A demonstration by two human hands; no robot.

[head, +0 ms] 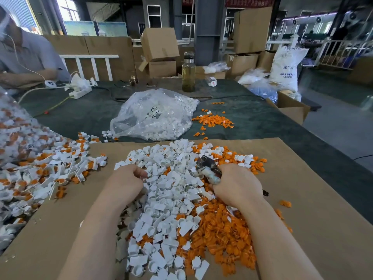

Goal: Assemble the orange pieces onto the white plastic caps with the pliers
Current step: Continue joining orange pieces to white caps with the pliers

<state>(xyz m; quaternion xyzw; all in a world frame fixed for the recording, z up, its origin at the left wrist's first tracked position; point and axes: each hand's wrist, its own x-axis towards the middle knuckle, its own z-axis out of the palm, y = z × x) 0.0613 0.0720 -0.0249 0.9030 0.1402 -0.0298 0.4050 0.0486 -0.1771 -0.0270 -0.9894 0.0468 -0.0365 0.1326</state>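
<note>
head view, right hand (238, 186) wrapped tight round the pliers (210, 168), left hand (126, 183) curled into the white caps (171, 199), can't tell if it's pinching one, orange pieces (224, 235) heaped just beside on cardboard (312, 229)

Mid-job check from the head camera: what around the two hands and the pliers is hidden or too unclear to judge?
- Left hand: its curled fingertips sink into the white caps, so any cap held is hidden.
- Pliers: the right hand covers the handles; the jaw tips are blurred, so whether a piece sits between them is unclear.
- Orange pieces: too small to show shape detail.
- Pile of finished parts: cut off by the left edge.
</note>
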